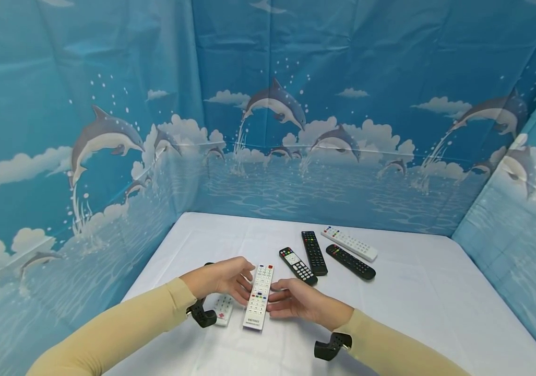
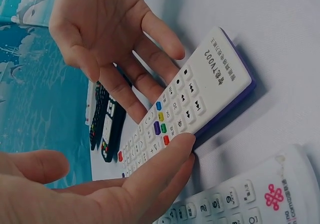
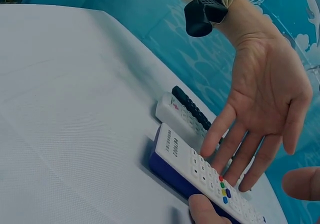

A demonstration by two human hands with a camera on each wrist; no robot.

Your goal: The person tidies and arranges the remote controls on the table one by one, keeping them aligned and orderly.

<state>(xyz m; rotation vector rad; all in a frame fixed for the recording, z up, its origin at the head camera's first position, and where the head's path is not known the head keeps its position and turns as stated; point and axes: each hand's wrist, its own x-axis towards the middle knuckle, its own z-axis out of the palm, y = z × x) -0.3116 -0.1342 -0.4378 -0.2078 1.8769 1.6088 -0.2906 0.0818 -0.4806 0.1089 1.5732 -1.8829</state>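
Note:
A white remote control with a purple underside and coloured buttons lies between the two hands. On its left, my left hand has loosely bent fingers against or close to the long edge. My right hand is at the opposite edge, where a fingertip meets the purple side in the right wrist view. Neither thumb presses on the remote. Just left of it, partly under the left hand, lies another white remote with a pink logo. A dark remote shows beyond that one.
Farther back on the white-covered table lie a black remote with white keys, a long black remote, a rounded black remote and a white remote. Dolphin-print curtains enclose the table.

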